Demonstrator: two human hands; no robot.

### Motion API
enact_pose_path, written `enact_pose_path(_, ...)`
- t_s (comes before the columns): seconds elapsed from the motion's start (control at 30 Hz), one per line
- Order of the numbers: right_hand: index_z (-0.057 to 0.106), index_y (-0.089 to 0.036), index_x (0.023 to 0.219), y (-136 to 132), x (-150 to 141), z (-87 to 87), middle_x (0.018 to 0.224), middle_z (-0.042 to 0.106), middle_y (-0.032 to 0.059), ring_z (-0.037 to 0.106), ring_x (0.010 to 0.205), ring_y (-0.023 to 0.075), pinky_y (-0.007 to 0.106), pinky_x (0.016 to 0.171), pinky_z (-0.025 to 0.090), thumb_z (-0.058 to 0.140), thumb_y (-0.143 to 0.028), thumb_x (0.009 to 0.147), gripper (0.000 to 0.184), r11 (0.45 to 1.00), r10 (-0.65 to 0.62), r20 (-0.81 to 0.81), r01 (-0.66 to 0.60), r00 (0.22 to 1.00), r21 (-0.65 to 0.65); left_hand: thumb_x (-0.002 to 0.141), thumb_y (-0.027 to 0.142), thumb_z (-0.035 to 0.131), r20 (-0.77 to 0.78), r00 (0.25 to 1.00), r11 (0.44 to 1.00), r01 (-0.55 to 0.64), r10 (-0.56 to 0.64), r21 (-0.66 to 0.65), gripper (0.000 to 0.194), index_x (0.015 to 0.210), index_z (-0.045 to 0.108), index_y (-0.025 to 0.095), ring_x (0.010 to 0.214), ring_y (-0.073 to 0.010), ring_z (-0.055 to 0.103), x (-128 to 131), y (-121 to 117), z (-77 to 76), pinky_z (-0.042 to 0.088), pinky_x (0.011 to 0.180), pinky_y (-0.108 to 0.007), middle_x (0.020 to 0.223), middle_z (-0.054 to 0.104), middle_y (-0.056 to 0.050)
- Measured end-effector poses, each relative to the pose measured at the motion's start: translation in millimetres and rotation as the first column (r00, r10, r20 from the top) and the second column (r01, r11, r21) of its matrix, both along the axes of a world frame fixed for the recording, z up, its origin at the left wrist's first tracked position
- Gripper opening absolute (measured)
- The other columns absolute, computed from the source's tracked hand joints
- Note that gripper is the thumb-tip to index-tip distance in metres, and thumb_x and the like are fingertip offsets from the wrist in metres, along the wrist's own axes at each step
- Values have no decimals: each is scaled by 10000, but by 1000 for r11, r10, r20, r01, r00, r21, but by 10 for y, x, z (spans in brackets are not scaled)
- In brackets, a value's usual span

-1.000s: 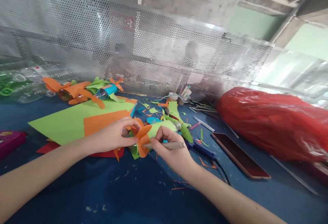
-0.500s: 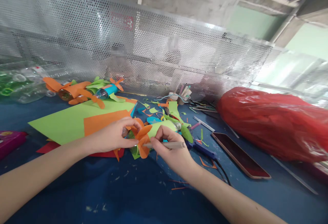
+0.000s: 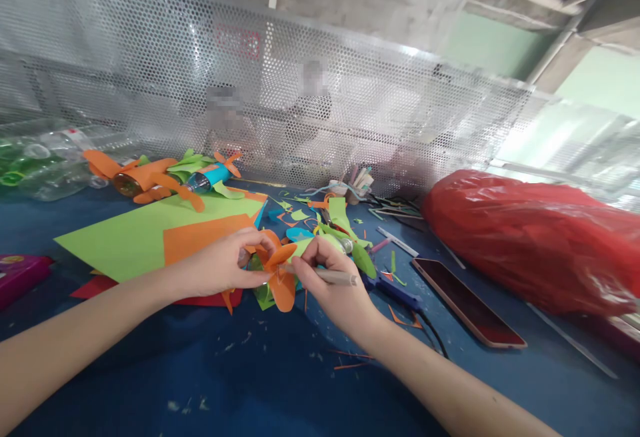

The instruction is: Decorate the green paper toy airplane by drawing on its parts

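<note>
My left hand (image 3: pixel 220 265) is closed on the end of a small bottle wrapped in green paper (image 3: pixel 320 245), which carries an orange paper propeller (image 3: pixel 280 276). My right hand (image 3: pixel 334 284) is closed on a beige pen (image 3: pixel 327 277). The pen's tip touches the middle of the propeller. Both hands meet over the blue table (image 3: pixel 260 384), just in front of a green paper sheet (image 3: pixel 140 237) and an orange paper sheet (image 3: pixel 200 237).
Two finished paper-covered bottle planes (image 3: pixel 150 180) lie at the back left, beside clear plastic bottles (image 3: pixel 45 164). A dark phone (image 3: pixel 467 302) and a big red plastic bag (image 3: pixel 535 237) lie on the right. Paper scraps, a blue cutter (image 3: pixel 395 292) and a perforated metal screen (image 3: pixel 300 90) lie beyond.
My right hand has moved the pen slightly up and left, so its tip now sits at the propeller's centre. The left hand has kept its hold.
</note>
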State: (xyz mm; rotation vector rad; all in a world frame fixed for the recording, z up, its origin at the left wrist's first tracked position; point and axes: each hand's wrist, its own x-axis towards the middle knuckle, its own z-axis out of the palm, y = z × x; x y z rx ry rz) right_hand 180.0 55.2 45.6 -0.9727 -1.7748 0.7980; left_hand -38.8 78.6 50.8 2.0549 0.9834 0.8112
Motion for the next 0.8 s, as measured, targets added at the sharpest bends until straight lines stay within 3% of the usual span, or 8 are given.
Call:
enact_pose_path(0.27, 442, -252, 692, 4, 23, 13, 596, 442, -66, 376, 555, 118, 277, 561, 403, 634, -331, 852, 263, 1000, -24, -4, 24, 1000, -10, 809, 383, 720, 12, 1000, 1000, 14, -14, 9, 236, 990, 693, 233, 569, -102, 394, 10, 4, 5, 356, 529, -253, 854, 607, 38)
enact_pose_path(0.47, 426, -257, 657, 10, 56, 41, 570, 404, -70, 368, 536, 116, 262, 519, 345, 608, -293, 781, 223, 999, -28, -18, 27, 999, -21, 808, 364, 685, 5, 1000, 1000, -5, 5, 7, 220, 988, 684, 237, 613, -129, 449, 12, 1, -10, 368, 566, -252, 684, 463, 78)
enact_pose_path(0.8, 405, -259, 634, -12, 55, 59, 556, 391, -66, 338, 522, 114, 251, 492, 289, 566, -275, 752, 200, 1000, -28, 9, 28, 1000, -14, 810, 425, 721, 4, 1000, 1000, 21, -21, 23, 279, 1008, 686, 232, 597, -124, 428, -7, 35, -36, 388, 558, -271, 825, 567, 30)
